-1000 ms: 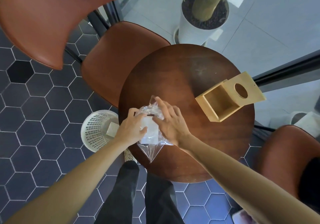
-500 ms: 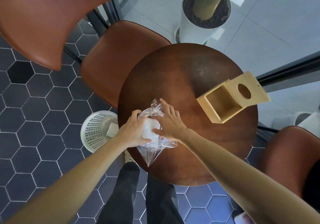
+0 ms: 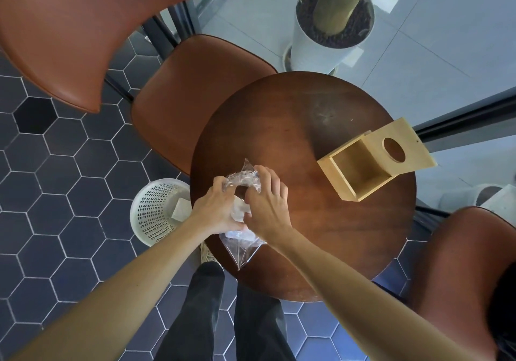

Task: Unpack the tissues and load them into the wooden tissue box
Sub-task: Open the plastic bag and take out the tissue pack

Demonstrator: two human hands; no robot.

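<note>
Both hands, left hand (image 3: pixel 216 210) and right hand (image 3: pixel 266 207), now clenched tighter on the plastic wrap (image 3: pixel 243 179), bunching it up; tissues (image 3: pixel 239 212) nearly free.

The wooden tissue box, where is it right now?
In the head view the wooden tissue box stands open on the right side of the round table, apart from both hands, its lid with the round hole swung back.

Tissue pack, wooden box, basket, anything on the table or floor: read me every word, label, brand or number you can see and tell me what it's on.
No readable text anywhere in the head view.
Plastic wrapper held by the left hand and right hand: clear, no print visible.
Wooden tissue box and its lid: bare wood, no markings.
White basket, table, plant pot: no labels visible.
</note>
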